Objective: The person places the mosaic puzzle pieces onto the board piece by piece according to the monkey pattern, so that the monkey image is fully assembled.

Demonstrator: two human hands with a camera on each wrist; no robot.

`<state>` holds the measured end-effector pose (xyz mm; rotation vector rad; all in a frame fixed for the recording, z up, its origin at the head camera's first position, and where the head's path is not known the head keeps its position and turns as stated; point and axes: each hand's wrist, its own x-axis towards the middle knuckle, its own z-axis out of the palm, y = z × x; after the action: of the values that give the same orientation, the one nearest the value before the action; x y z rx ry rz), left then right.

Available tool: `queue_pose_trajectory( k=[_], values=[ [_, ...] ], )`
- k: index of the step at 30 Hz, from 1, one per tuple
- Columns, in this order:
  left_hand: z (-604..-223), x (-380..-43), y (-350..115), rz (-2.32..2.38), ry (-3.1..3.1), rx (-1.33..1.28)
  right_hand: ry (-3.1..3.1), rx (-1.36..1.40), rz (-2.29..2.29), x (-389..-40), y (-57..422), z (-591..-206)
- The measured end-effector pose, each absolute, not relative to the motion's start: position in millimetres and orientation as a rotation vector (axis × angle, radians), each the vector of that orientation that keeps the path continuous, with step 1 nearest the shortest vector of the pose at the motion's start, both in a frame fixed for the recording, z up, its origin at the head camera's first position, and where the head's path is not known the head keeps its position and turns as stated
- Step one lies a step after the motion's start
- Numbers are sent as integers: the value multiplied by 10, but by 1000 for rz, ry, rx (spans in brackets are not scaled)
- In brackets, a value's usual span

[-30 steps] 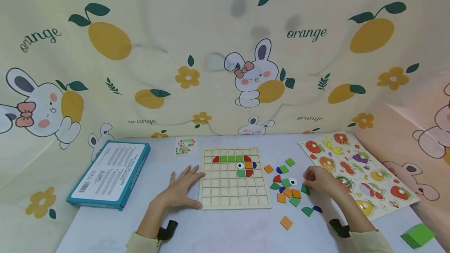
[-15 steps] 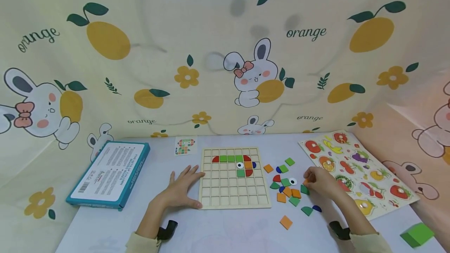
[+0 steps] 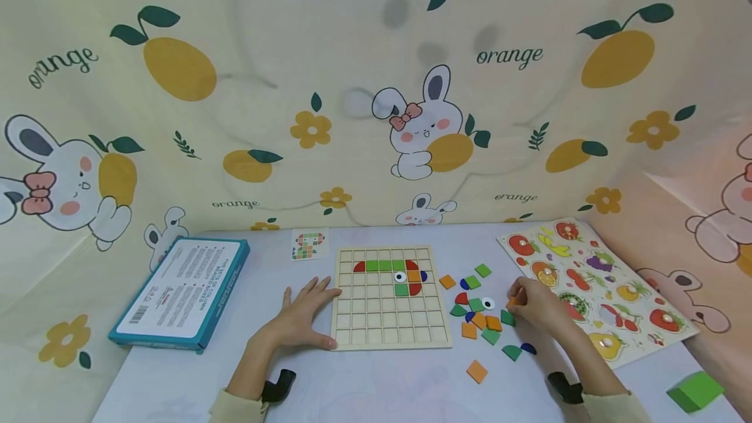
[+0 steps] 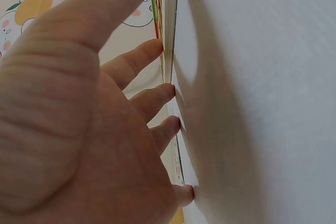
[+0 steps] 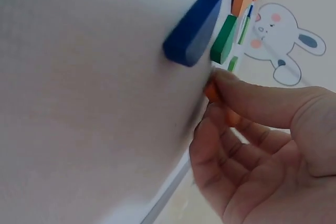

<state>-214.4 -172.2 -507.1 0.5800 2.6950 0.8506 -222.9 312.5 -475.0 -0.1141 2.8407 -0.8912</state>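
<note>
My left hand [image 3: 302, 315] lies with fingers spread at the left edge of a wooden grid board [image 3: 376, 338]; in the left wrist view its straight fingertips touch the board's side and the table. Green, red, orange and blue tiles and a white eye tile [image 3: 400, 277] fill some upper cells. To the right of the loose tiles, my right hand [image 3: 536, 305] pinches an orange tile [image 5: 211, 92] between thumb and fingers, close to the tabletop. A green tile [image 3: 507, 318] lies just left of those fingertips. Much of the held tile is hidden by the fingers.
Loose tiles, among them an orange square [image 3: 477, 371] and a green quarter-round [image 3: 512, 352], lie right of the board. A pattern card [image 3: 309, 245] sits behind it. A blue-edged box [image 3: 176, 292] is at left, a fruit puzzle board [image 3: 637, 292] and green block [image 3: 696, 391] at right.
Both hands have stayed nearly in place. More of the orange tile shows at the right fingertips than a second ago. The whole head view has shifted slightly.
</note>
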Motion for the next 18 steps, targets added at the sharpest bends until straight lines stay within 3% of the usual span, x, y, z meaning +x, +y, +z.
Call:
queue_pose_trajectory(
  k=[9,18],
  values=[
    [-5059,-2120,-1714,831,2696,564,2882,-247,-1178,-2406,2892,-4752],
    [-5051,-2130,-1707,843,2695,566,2607,-419,-1544,-2780,2071,-4761]
  ],
)
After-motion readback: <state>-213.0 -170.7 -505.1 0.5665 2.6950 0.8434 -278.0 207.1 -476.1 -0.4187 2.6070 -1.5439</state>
